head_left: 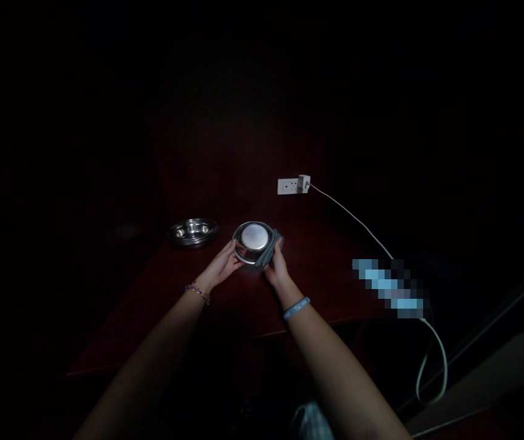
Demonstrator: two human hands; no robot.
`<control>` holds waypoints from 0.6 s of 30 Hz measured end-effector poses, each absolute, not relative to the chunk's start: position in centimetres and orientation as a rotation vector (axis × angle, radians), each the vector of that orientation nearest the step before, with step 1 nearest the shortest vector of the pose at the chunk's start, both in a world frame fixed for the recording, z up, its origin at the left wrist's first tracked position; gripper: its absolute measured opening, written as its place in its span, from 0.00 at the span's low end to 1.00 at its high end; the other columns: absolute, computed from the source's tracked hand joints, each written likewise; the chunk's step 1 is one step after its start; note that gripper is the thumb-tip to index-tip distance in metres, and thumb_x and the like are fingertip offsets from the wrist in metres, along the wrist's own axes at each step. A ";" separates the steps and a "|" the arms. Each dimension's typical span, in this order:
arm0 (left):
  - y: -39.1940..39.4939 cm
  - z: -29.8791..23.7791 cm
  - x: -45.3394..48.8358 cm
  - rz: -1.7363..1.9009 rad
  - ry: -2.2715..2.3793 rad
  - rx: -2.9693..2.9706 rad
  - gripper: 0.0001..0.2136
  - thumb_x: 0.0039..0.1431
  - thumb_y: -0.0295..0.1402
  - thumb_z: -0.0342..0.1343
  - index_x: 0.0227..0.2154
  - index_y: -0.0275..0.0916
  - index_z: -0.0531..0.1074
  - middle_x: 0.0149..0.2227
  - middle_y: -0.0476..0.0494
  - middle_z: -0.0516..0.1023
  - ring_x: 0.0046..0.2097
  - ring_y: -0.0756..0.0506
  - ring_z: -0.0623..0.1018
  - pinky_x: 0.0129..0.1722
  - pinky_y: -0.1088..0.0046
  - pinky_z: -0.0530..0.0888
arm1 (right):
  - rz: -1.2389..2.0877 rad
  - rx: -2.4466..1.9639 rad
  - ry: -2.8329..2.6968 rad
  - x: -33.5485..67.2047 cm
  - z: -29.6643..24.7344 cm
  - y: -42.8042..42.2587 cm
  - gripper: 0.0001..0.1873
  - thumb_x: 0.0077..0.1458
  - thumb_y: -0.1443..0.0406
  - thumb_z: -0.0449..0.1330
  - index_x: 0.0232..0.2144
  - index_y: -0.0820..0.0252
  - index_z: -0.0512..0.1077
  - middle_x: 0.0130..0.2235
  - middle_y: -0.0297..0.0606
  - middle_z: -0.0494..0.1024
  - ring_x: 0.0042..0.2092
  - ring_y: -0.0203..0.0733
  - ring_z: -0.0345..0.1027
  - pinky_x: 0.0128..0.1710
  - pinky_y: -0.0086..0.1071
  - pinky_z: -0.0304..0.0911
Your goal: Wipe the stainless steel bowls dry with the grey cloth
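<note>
A shiny metal bowl (255,237) is held up over the dark red table, its flat round base facing me. My left hand (221,264) grips the bowl's left rim, thumb and fingers closed on it. At the bowl's right side, my right hand (277,264) is closed on a folded grey-green cloth (268,249), which lies against the bowl's rim and wall. Some fingers of the right hand are hidden behind the cloth and bowl. To the left, a small stack of similar metal bowls (192,231) rests on the table, open side up.
The dark red table (151,324) has its front edge just below my hands. On the wall behind, a white socket (287,186) holds a plugged-in charger (304,182). Its white cable (357,220) runs right to a blurred-out patch and loops past the table edge. The surroundings are very dark.
</note>
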State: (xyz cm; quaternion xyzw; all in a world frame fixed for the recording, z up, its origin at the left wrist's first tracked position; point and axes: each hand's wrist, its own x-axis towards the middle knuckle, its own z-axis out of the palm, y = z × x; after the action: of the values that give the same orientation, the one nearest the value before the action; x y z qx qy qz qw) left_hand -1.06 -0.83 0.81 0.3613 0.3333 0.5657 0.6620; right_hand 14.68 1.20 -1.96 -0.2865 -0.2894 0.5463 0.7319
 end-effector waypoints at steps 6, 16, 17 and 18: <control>-0.7 0.7 -1.1 1.375 0.820 0.819 0.06 0.72 0.33 0.59 0.45 0.40 0.79 0.42 0.43 0.87 0.48 0.43 0.85 0.58 0.64 0.80 | 1.348 -0.706 -0.459 14.1 -1.0 0.7 0.23 0.69 0.46 0.59 0.42 0.58 0.83 0.43 0.41 0.90 0.54 0.46 0.82 0.65 0.44 0.71; 0.3 0.7 -1.4 1.523 0.900 0.745 0.04 0.65 0.30 0.64 0.37 0.35 0.82 0.35 0.44 0.87 0.44 0.43 0.85 0.54 0.69 0.79 | 1.369 -0.823 -0.672 14.7 -0.7 -0.9 0.18 0.63 0.51 0.66 0.35 0.60 0.82 0.37 0.43 0.89 0.49 0.49 0.84 0.61 0.41 0.73; 0.4 0.6 -1.4 1.528 0.898 0.736 0.04 0.65 0.30 0.65 0.37 0.36 0.82 0.35 0.44 0.87 0.43 0.43 0.85 0.53 0.70 0.79 | 1.370 -0.818 -0.684 14.6 -0.7 -1.0 0.19 0.63 0.50 0.66 0.35 0.60 0.82 0.37 0.43 0.89 0.48 0.49 0.84 0.60 0.41 0.74; 0.5 0.6 -1.5 1.529 0.889 0.735 0.03 0.64 0.30 0.65 0.37 0.36 0.82 0.35 0.45 0.88 0.43 0.44 0.85 0.52 0.70 0.79 | 1.367 -0.810 -0.686 14.6 -0.7 -1.0 0.19 0.63 0.50 0.67 0.34 0.60 0.83 0.36 0.43 0.89 0.48 0.49 0.84 0.60 0.40 0.74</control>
State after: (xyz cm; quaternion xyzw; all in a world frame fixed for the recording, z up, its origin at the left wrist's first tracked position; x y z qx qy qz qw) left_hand -1.47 0.51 0.56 0.3139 0.3797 0.6529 0.5753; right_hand 14.55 -1.00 -0.73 -0.3563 -0.3016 0.6015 0.6483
